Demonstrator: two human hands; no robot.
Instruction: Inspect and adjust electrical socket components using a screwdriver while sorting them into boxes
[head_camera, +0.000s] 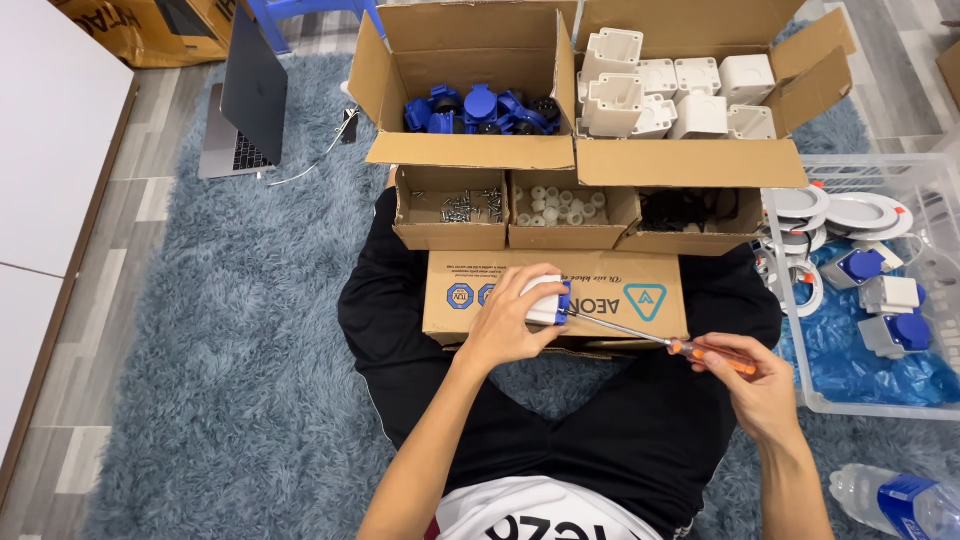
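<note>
Over the lap, left hand (505, 325) clamps white-and-blue socket (547, 300) steady; right hand (755, 375) grips screwdriver (660, 340), tip seated in it.

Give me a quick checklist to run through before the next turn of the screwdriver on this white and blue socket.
1. Left hand wrapped firmly around the white and blue socket: ok.
2. Right hand gripping the orange screwdriver handle: ok.
3. Screwdriver shaft reaching the socket's blue side: ok.
4. Tip seated in a screw head: cannot tell, too small and partly hidden by the fingers.
5. Socket supported over the flat cardboard box on the lap: ok.
6. Spare screws within reach in the small open box ahead: ok.
</note>
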